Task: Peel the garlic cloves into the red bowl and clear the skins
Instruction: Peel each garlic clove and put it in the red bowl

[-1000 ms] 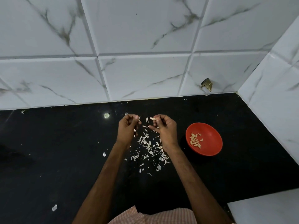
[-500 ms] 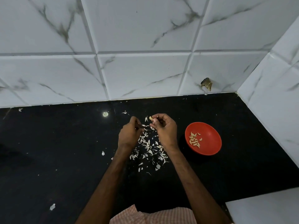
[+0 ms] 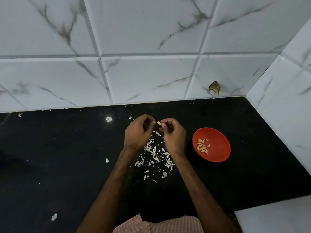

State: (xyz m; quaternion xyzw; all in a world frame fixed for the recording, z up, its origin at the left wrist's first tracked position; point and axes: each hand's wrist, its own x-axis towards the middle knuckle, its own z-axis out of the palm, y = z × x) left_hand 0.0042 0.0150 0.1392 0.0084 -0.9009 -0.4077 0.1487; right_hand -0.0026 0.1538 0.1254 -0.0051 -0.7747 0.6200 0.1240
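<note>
One pale clove [image 3: 158, 122] pinched in R hand [image 3: 173, 137], L hand [image 3: 138, 133] curled, grip unclear

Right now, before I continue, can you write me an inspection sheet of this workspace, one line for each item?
Surface: black countertop, with small white flecks on it.
Job's things: red bowl right of the hands, holding peeled cloves; one garlic clove being worked on; pile of skins below the hands, not yet cleared.
Clutter: stray skin scraps lying left of the pile.
Grips: right hand pinches the garlic clove; left hand is curled beside it, contact unclear.
Cables: nothing seen.
Surroundings: white marbled wall tiles behind and at the right; brownish spot on one tile, nature unclear.
</note>
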